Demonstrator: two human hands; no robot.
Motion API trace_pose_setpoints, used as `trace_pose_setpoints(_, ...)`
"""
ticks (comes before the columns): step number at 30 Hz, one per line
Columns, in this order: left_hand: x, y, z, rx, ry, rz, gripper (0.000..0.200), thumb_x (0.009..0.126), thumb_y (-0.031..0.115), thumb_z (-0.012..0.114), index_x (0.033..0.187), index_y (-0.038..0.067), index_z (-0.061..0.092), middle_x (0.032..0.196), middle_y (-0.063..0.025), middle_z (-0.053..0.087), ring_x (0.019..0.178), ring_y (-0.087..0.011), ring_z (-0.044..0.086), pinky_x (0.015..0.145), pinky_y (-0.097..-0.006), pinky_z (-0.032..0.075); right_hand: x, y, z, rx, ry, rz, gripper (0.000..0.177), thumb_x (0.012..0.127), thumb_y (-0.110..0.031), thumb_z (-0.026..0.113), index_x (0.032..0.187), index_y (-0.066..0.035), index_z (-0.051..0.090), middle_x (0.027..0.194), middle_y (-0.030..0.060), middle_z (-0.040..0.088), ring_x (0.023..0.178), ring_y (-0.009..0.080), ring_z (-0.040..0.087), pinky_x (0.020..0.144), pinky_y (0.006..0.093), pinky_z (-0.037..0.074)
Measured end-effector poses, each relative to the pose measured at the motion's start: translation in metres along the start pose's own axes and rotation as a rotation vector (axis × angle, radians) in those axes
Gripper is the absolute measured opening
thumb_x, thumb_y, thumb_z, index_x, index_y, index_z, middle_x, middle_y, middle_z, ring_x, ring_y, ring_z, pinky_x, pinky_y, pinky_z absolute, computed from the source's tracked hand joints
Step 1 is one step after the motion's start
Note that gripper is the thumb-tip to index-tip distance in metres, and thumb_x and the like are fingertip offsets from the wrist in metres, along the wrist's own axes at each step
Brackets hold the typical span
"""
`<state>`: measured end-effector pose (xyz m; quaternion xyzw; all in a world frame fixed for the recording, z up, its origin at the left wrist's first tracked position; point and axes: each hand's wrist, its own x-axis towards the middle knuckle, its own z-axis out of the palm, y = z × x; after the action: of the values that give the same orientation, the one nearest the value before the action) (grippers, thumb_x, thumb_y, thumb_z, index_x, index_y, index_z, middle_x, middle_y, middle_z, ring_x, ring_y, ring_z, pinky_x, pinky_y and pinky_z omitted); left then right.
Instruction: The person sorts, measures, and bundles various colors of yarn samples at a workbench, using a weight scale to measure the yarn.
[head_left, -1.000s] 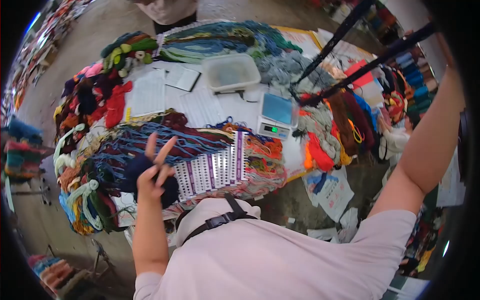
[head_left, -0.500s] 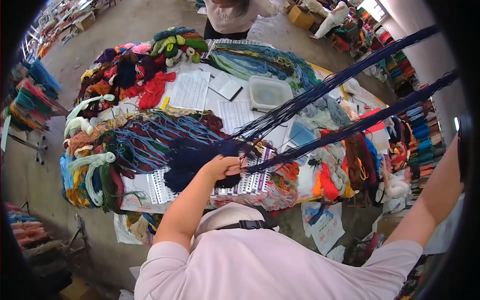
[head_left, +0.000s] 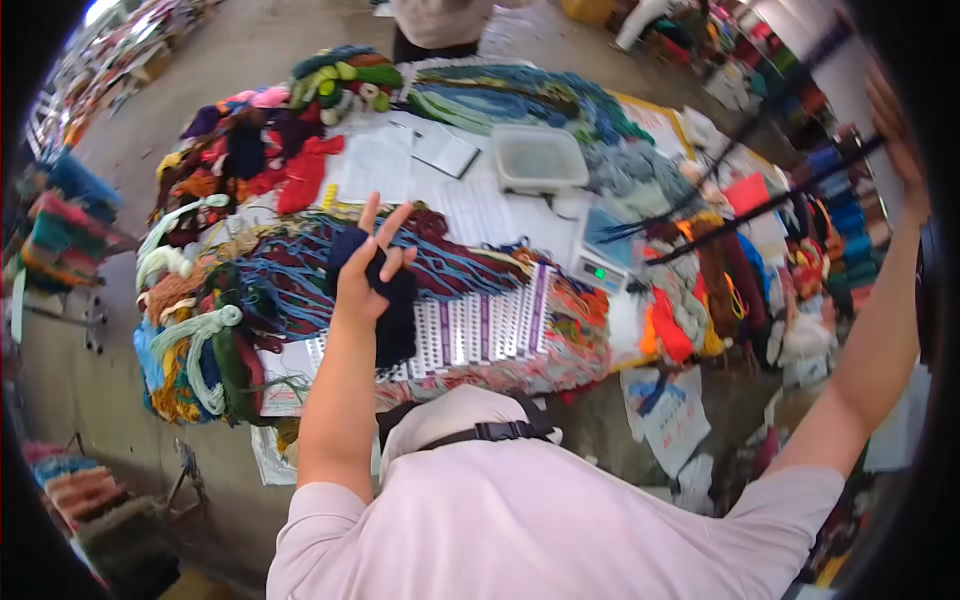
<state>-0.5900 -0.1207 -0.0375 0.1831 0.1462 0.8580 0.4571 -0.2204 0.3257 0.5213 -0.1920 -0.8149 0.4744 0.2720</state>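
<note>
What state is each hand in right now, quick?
Left hand: two fingers extended by dark yarn; can't tell if gripping.
Right hand: raised beside dark strands; grip unclear.

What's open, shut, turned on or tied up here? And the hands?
Left hand: fingers spread
Right hand: raised, grip unclear
Dark yarn strands: slanting, blurred
Digital scale: on, display lit green
Plastic tub: open-topped
Strap buckle: fastened
Mint-green skein: looks knotted
</note>
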Motion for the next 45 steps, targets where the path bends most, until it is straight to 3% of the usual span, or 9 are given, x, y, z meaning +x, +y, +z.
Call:
trace_pose_setpoints(12, 0.03, -0.09, 0.003, 0.11, -0.036, -0.273, 0.08, 0.088, 0.007, 0.055, 0.152, 0.013, 0.007, 0.153, -0.0172, 0.019, 0.062, -0.0118, 0.05, 0.096, -0.0418, 0.043, -0.036, -0.095, 0.164, 0.148, -0.189, 0.068, 0.025, 0.097, -0.016, 0.048, 0.118, -0.002, 0.048, 0.085, 0.0011, 0.039, 0.076, 0.0117, 0.034, 0.06, 0.0218, 0.03)
trace_pose_setpoints(17, 0.021, -0.136, 0.032, 0.244, -0.381, -0.563, 0.079, 0.086, 0.014, 0.06, 0.151, 0.008, 0.015, 0.141, -0.0123, 0.042, 0.063, -0.0118, 0.05, 0.088, -0.0357, 0.046, -0.041, -0.103, 0.171, 0.21, -0.217, 0.109, 0.023, 0.097, -0.016, 0.047, 0.114, -0.002, 0.05, 0.077, -0.0006, 0.037, 0.068, 0.0101, 0.032, 0.055, 0.0217, 0.028)
trace_pose_setpoints(20, -0.006, -0.156, 0.034, 0.336, -0.489, -0.701, 0.041, 0.084, 0.013, 0.064, 0.122, -0.001, 0.054, 0.056, -0.0029, 0.051, 0.06, -0.0132, 0.054, 0.08, -0.0328, 0.049, -0.046, -0.105, 0.167, 0.233, -0.216, 0.124, 0.021, 0.097, -0.016, 0.047, 0.112, -0.002, 0.051, 0.072, -0.0016, 0.036, 0.063, 0.0092, 0.031, 0.053, 0.0216, 0.026)
trace_pose_setpoints(23, -0.035, -0.127, 0.047, 0.697, -0.333, -0.532, 0.014, 0.089, 0.015, 0.056, 0.081, 0.004, 0.056, 0.049, 0.0018, 0.04, 0.047, -0.0098, 0.045, 0.075, -0.0315, 0.05, -0.051, -0.106, 0.16, 0.255, -0.207, 0.137, 0.02, 0.097, -0.016, 0.047, 0.11, -0.001, 0.052, 0.067, -0.0027, 0.036, 0.058, 0.0082, 0.03, 0.05, 0.0215, 0.025)
trace_pose_setpoints(25, -0.053, -0.118, 0.018, 0.045, -0.056, -0.765, 0.017, 0.089, 0.02, 0.054, 0.077, 0.009, 0.051, 0.048, 0.0063, 0.033, 0.041, -0.005, 0.032, 0.075, -0.0318, 0.051, -0.056, -0.103, 0.149, 0.274, -0.192, 0.145, 0.02, 0.097, -0.016, 0.047, 0.108, -0.001, 0.052, 0.063, -0.0034, 0.035, 0.055, 0.0076, 0.029, 0.048, 0.0214, 0.024)
trace_pose_setpoints(27, -0.066, -0.102, -0.021, 0.003, 0.078, -0.536, 0.02, 0.088, 0.015, 0.056, 0.074, 0.013, 0.043, 0.047, 0.0055, 0.027, 0.036, -0.008, 0.03, 0.076, -0.0345, 0.051, -0.061, -0.099, 0.133, 0.295, -0.165, 0.155, 0.019, 0.097, -0.017, 0.046, 0.107, -0.001, 0.053, 0.06, -0.0041, 0.034, 0.052, 0.007, 0.028, 0.046, 0.0214, 0.023)
trace_pose_setpoints(35, -0.077, -0.019, -0.076, -0.321, 0.21, -0.005, 0.028, 0.102, 0.016, 0.038, 0.114, 0.006, 0.06, 0.058, 0.0049, 0.034, 0.044, -0.007, 0.032, 0.085, -0.0318, 0.046, -0.098, -0.044, 0.047, 0.131, 0.216, 0.157, 0.018, 0.099, -0.019, 0.045, 0.097, -0.005, 0.057, 0.052, -0.0046, 0.031, 0.044, 0.0062, 0.025, 0.039, 0.0219, 0.019)
trace_pose_setpoints(38, -0.054, -0.027, -0.05, -0.03, 0.269, -0.104, 0.046, 0.098, 0.014, 0.043, 0.143, 0.01, 0.036, 0.11, -0.0066, 0.064, 0.05, -0.0057, 0.038, 0.086, -0.0339, 0.047, -0.109, -0.029, 0.066, 0.07, 0.174, 0.159, 0.021, 0.1, -0.021, 0.045, 0.101, -0.003, 0.057, 0.053, -0.0045, 0.03, 0.044, 0.0064, 0.024, 0.04, 0.022, 0.019)
trace_pose_setpoints(45, 0.013, -0.117, 0.005, 0.23, 0.014, -0.388, 0.076, 0.086, 0.007, 0.057, 0.151, 0.012, 0.017, 0.152, -0.0151, 0.027, 0.056, -0.0074, 0.046, 0.087, -0.0353, 0.046, -0.113, -0.075, 0.108, 0.037, -0.009, 0.174, 0.027, 0.101, -0.022, 0.044, 0.107, 0.0, 0.056, 0.053, -0.0044, 0.029, 0.046, 0.0061, 0.023, 0.042, 0.022, 0.02)
